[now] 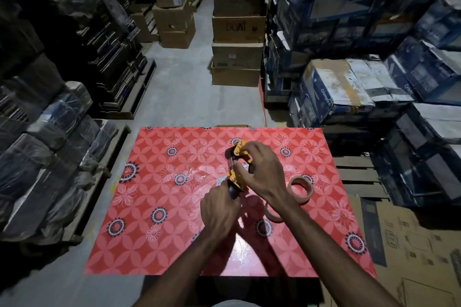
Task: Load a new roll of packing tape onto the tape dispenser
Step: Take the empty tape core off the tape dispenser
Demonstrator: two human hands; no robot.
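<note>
A yellow tape dispenser (235, 166) with a black handle is held just above the red patterned table (154, 207). My left hand (219, 209) grips the black handle at its near end. My right hand (262, 169) curls over the dispenser's frame from the right, fingers pinching its middle, and hides whatever sits on the spool. A brown roll of packing tape (300, 188) lies on the table just right of my right wrist. A second, paler roll (273, 214) shows partly under my right forearm.
A crumpled piece of clear film (197, 174) lies left of the dispenser. Stacked cardboard boxes (237, 45) stand beyond the table, wrapped bundles (50, 157) on pallets at left, blue cartons (349, 87) at right. Flattened cardboard (411, 244) lies right of the table.
</note>
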